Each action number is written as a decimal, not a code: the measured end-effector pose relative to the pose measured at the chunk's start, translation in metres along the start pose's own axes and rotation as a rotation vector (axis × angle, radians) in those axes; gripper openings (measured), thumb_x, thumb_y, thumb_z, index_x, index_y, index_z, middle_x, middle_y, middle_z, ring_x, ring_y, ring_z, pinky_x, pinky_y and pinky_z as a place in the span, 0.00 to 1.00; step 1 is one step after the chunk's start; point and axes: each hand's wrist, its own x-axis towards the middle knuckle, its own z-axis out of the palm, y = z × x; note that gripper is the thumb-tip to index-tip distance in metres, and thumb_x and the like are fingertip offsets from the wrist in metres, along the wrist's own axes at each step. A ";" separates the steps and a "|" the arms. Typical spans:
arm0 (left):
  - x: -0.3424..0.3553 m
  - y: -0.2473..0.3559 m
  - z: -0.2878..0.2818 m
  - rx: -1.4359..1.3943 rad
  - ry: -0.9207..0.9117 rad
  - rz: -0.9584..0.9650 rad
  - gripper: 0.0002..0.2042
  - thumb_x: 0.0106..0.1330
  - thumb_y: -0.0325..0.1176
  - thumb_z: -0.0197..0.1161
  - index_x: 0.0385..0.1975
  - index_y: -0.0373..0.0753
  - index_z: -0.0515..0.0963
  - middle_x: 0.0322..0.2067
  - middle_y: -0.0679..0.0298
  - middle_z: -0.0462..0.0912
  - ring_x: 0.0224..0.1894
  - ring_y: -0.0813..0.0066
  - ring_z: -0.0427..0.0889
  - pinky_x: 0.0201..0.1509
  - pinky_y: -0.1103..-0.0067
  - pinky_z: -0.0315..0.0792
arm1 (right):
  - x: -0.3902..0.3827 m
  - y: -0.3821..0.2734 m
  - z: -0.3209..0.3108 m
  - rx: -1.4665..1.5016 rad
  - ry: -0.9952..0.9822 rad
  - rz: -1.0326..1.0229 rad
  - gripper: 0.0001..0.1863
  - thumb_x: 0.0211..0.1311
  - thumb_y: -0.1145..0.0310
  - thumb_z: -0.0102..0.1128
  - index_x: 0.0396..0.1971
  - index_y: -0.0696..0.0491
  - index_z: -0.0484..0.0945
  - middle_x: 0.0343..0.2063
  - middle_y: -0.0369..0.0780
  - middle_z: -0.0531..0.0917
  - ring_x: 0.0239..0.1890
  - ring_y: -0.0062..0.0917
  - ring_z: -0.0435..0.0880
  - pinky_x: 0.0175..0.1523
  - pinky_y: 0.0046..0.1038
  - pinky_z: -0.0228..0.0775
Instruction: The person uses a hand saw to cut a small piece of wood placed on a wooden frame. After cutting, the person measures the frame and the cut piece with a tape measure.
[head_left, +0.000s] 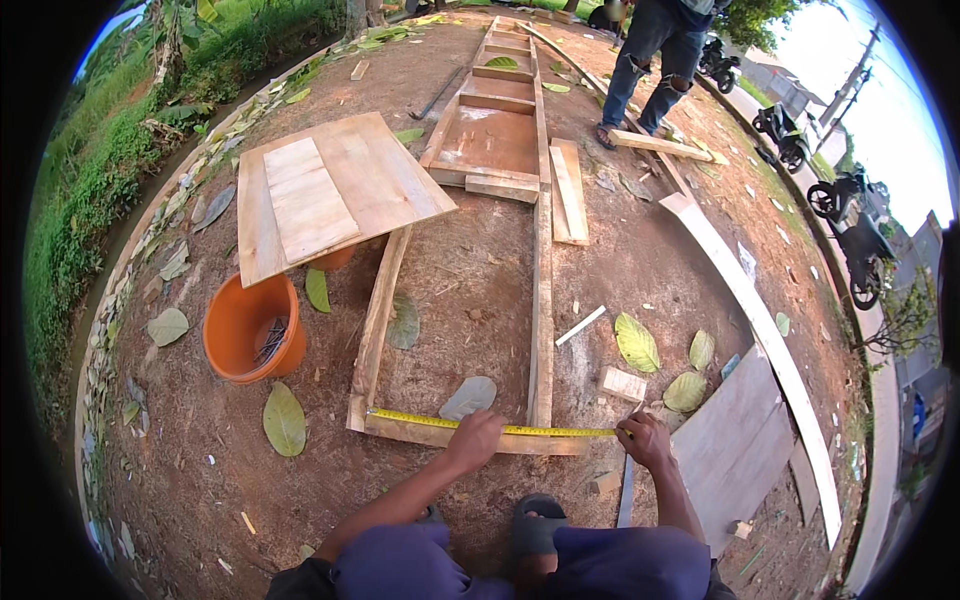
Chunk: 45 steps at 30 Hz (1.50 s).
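Note:
A yellow tape measure point(560, 432) lies stretched along a short wooden crosspiece point(420, 431) at the near end of a long wooden frame point(542, 330). The tape's far left end reaches the frame's left corner. My left hand point(475, 441) is closed over the middle of the tape, against the crosspiece. At the tape's right end, past the frame's right rail, my right hand point(647, 440) grips it; the tape case is hidden by the fingers. A thin grey metal strip point(626, 490) lies on the ground beside my right hand.
An orange bucket point(255, 330) with nails stands left of the frame, near plywood sheets point(345, 190). To the right lie a wood block point(623, 384), a grey board point(735, 450) and a long pale strip point(765, 315). A person point(650, 65) stands beyond; motorbikes point(850, 230) line the path.

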 end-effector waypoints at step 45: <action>0.000 -0.021 -0.046 -0.015 -0.130 -0.283 0.09 0.67 0.33 0.67 0.39 0.34 0.86 0.39 0.49 0.87 0.44 0.47 0.85 0.50 0.62 0.76 | -0.005 -0.006 0.016 0.029 0.018 0.079 0.10 0.66 0.59 0.63 0.35 0.46 0.89 0.36 0.37 0.86 0.43 0.35 0.85 0.48 0.40 0.78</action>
